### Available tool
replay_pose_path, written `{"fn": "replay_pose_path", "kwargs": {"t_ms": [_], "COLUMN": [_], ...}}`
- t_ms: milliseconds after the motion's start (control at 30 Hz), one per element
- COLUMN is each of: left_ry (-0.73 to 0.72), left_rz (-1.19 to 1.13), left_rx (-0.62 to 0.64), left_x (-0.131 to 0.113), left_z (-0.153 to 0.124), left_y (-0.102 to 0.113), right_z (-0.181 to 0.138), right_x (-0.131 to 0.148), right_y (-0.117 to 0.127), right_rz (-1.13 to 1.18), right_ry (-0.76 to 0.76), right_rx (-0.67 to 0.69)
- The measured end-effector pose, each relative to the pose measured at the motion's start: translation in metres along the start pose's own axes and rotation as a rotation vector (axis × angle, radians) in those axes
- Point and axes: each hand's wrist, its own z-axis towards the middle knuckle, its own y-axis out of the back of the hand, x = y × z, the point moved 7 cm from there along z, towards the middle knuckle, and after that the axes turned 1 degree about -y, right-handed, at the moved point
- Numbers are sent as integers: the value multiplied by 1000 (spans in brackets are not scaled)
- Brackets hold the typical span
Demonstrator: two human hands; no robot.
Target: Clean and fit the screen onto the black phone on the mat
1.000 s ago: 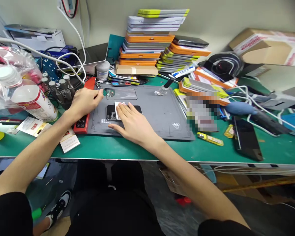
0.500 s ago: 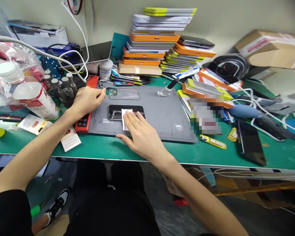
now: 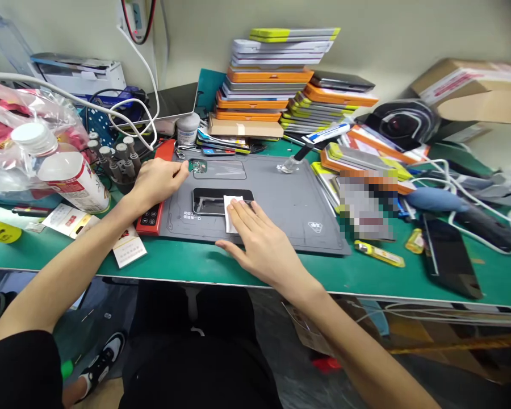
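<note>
My right hand (image 3: 264,241) lies flat, fingers together and thumb apart. Its fingertips press a folded white wipe (image 3: 229,218) onto the right part of a black phone-sized panel (image 3: 204,203). This panel lies on the grey work mat (image 3: 289,216). My left hand (image 3: 162,180) is closed with curled fingers over the mat's left edge, next to the red control strip (image 3: 150,222); whatever is in it is hidden. Just right of its fingertips is a small circuit-like piece (image 3: 198,166), at the left end of a clear phone-shaped outline (image 3: 225,169).
Stacked orange, grey and yellow-green boxes (image 3: 268,76) rise at the back. A small glass bottle with black cap (image 3: 290,165) stands on the mat. To the right lie a yellow cutter (image 3: 378,254) and a dark phone (image 3: 449,253). A plastic bottle (image 3: 74,179) leans at left.
My right hand has slid the wipe to the right along the dark panel. The left hand stays closed at nearly the same spot. The whole view has shifted slightly.
</note>
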Motion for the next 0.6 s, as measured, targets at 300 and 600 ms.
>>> {"fn": "replay_pose_path", "kwargs": {"t_ms": [300,600], "left_ry": [-12,13], "left_rz": [5,-31], "left_rx": [-2,18], "left_x": [-2,-2], "left_z": [-2,-3], "left_y": [0,-2], "right_z": [20,-14], "right_x": [-30,-36], "right_y": [-7,-2], "right_rz": [13,10], "right_ry": [-71,-46], "right_rx": [1,-47]}}
